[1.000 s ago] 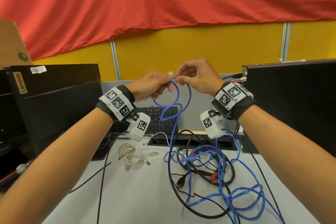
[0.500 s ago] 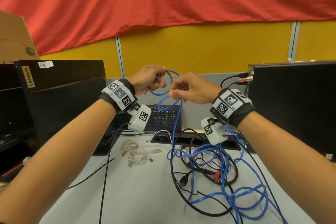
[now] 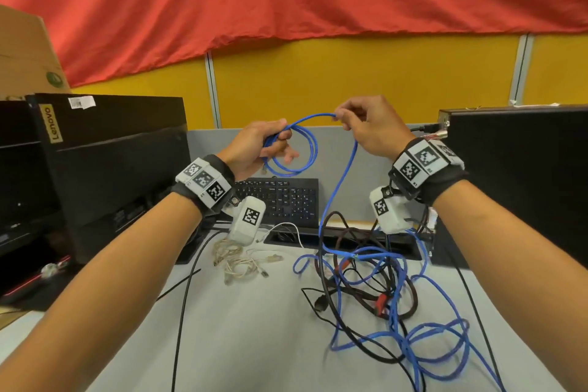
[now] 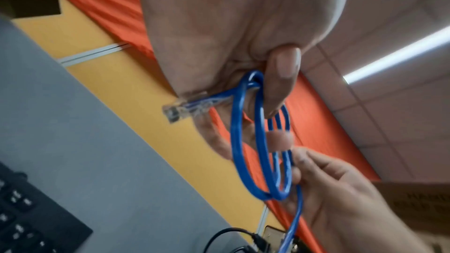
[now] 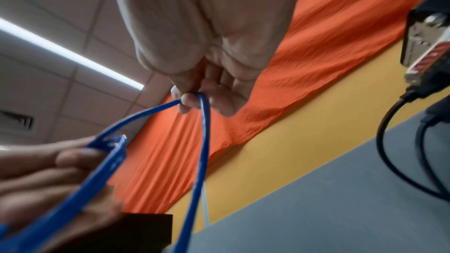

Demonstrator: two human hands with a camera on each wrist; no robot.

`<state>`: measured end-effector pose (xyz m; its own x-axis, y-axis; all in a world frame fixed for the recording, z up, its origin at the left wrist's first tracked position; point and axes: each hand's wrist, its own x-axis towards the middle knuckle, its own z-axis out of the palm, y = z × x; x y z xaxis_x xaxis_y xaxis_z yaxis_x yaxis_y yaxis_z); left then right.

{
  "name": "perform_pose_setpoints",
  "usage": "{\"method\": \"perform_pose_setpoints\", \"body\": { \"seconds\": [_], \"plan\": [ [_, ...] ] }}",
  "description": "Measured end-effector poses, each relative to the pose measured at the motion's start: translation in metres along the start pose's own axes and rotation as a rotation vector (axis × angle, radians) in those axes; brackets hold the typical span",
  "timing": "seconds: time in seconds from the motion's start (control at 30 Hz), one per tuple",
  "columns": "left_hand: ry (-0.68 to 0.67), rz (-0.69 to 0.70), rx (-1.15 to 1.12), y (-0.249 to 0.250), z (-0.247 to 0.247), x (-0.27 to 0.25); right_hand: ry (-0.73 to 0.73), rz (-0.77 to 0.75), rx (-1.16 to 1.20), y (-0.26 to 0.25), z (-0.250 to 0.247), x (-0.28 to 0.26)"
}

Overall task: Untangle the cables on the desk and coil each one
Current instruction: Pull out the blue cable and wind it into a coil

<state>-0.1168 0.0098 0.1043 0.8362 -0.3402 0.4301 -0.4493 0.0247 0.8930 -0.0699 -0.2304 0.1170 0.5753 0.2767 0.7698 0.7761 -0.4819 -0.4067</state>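
Your left hand (image 3: pixel 254 146) is curled round a small coil of the blue cable (image 3: pixel 305 153), held above the keyboard (image 3: pixel 286 200), the clear plug (image 4: pixel 175 111) poking out below your palm. Your right hand (image 3: pixel 369 127) pinches the same cable just beside it; from there the cable drops into the tangle of cables (image 3: pixel 375 289) on the worktop (image 3: pixel 248 328).

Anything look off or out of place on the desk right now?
Only the job itself: the blue cable runs from the coil in the left hand, through the right hand, down into a knot of black and blue cables on the desk. No damage shows.
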Motion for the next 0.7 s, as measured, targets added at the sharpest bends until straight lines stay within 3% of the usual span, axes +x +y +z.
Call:
{"method": "perform_pose_setpoints", "body": {
  "seconds": [0.13, 0.33, 0.5, 0.6, 0.7],
  "plan": [
    [0.120, -0.050, -0.159, 0.004, -0.003, 0.009, -0.241, 0.056, -0.084, 0.001, 0.012, -0.010],
    [0.396, -0.010, 0.075, 0.017, -0.003, 0.029, -0.664, 0.174, -0.278, -0.009, 0.023, -0.021],
    [0.466, -0.005, 0.188, 0.026, -0.010, 0.038, -1.111, 0.110, -0.054, -0.025, 0.033, -0.044],
    [0.479, -0.001, 0.223, 0.024, -0.011, 0.039, -1.226, 0.100, -0.132, -0.025, 0.044, -0.050],
    [0.513, -0.004, 0.253, 0.020, -0.017, 0.039, -1.233, 0.133, -0.214, -0.017, 0.047, -0.051]
  ]
}}
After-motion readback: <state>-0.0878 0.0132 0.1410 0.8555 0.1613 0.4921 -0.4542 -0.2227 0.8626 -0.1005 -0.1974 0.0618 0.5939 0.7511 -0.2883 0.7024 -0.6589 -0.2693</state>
